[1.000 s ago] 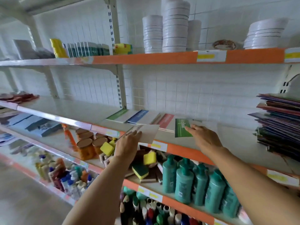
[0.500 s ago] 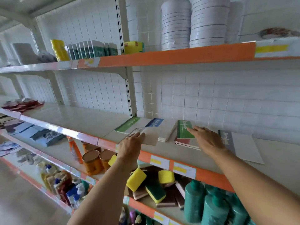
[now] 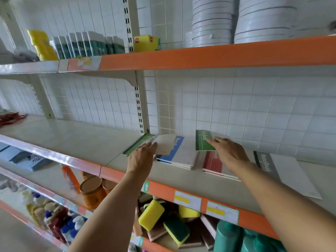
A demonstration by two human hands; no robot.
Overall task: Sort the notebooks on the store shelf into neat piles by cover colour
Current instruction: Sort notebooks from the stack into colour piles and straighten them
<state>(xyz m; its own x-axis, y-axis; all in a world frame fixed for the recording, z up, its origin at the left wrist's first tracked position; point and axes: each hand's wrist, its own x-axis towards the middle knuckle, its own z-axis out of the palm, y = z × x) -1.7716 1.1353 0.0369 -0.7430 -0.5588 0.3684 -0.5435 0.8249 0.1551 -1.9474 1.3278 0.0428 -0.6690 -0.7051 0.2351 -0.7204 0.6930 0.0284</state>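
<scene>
R hand (image 3: pixel 229 151) pins green notebook (image 3: pixel 204 140), long axis toward wall; L hand (image 3: pixel 141 157) grips pale notebook (image 3: pixel 164 144).

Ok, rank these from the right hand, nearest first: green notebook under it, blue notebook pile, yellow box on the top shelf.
From the right hand:
1. Green notebook, under its fingertips.
2. Blue notebook pile, to its left.
3. Yellow box, up on the top shelf, left.

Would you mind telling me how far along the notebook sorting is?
Partly done: a blue pile and a red pile sit on the shelf. In hand: the right hand presses a green notebook lying on the red pile; the left hand holds another notebook. A grey notebook lies apart.
</scene>
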